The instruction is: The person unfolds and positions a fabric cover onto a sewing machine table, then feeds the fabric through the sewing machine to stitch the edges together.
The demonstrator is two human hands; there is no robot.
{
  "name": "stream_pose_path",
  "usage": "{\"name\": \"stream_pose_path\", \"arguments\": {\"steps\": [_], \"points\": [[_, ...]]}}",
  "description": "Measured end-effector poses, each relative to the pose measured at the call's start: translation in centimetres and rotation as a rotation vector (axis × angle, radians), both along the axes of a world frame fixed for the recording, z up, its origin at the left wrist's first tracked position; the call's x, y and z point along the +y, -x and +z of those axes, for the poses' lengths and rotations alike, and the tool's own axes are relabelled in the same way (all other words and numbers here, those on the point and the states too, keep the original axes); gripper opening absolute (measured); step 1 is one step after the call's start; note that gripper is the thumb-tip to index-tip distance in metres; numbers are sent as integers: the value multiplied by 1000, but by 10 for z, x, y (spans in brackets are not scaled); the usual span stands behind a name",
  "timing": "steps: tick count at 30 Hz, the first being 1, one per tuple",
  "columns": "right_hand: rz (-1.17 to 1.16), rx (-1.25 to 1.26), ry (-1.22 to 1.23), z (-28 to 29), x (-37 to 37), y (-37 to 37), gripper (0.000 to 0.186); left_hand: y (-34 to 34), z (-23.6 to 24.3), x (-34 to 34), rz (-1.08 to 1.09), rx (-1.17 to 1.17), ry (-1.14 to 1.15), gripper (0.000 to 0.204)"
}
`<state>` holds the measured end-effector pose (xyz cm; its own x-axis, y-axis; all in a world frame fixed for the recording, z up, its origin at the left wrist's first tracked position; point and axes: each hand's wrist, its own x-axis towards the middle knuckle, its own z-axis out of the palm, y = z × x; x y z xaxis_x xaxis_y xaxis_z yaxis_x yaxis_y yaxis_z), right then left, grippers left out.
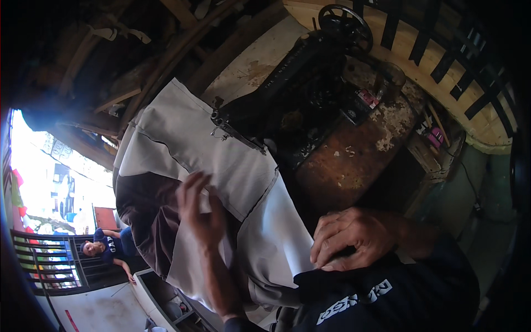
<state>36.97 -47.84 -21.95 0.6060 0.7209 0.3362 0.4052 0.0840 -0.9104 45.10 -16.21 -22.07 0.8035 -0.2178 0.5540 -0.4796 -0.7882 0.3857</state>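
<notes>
A large sewn cloth cover (227,171) of pale grey panels with dark seams lies under the needle end of a black sewing machine (287,83). Its dark brown section (152,202) bunches up on the left, and the pale part hangs toward my lap. My left hand (204,213) is over the cloth, somewhat smeared by motion, fingers stretched out and apart with nothing seen in them. Close to the cloth's right edge, by my dark shirt, my right hand (354,238) has its fingers curled in. What those fingertips pinch, if anything, is hidden.
The machine's handwheel (345,27) stands at the far end of a worn wooden table (343,166). A small dark-and-red box (365,102) sits beside the machine. An open wooden drawer (431,149) holds a purple item. At left, a person (110,246) sits near a railing.
</notes>
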Motion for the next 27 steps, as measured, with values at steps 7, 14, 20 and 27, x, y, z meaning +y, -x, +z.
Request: {"name": "stream_pose_path", "arguments": {"steps": [7, 14, 20, 27], "points": [[-105, -22, -239, 9, 19, -8, 32, -18, -56, -34, -488, 340, 37, 45], [-398, -394, -37, -36, 38, -26, 67, -21, -70, -42, -393, 376, -67, 20], [-288, -361, 323, -58, 9, -58, 72, -24, -77, -37, -387, 365, -42, 22], [-289, -406, 462, -64, -10, -47, 33, -17, -60, -52, -393, 328, -135, 23]]}}
